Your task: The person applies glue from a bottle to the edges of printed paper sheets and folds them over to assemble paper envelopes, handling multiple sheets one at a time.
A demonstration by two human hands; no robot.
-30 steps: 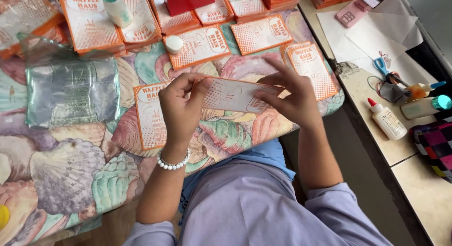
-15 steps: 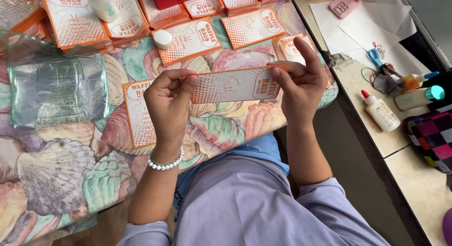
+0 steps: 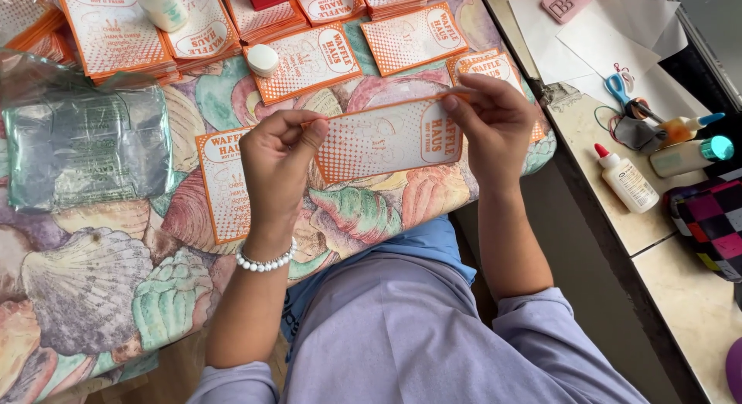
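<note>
1. The left hand [image 3: 274, 160] pinches the left end of a flat orange-and-white printed paper sleeve [image 3: 386, 139], thumb and fingers closed on its edge.
2. The right hand [image 3: 495, 118] grips the opposite end the same way, so the sleeve hangs stretched between both hands, above the shell-patterned cloth [image 3: 93, 288], probably to keep it taut and level.
3. Directly beneath lies another flat orange printed sleeve [image 3: 220, 180], within easy reach.
4. Stacks of matching orange sleeves [image 3: 116, 33] sit farther back, sorted in piles.
5. A crinkled clear plastic bag [image 3: 85, 145] rests left; a white glue bottle [image 3: 626, 180] lies on the side counter, well apart.
</note>
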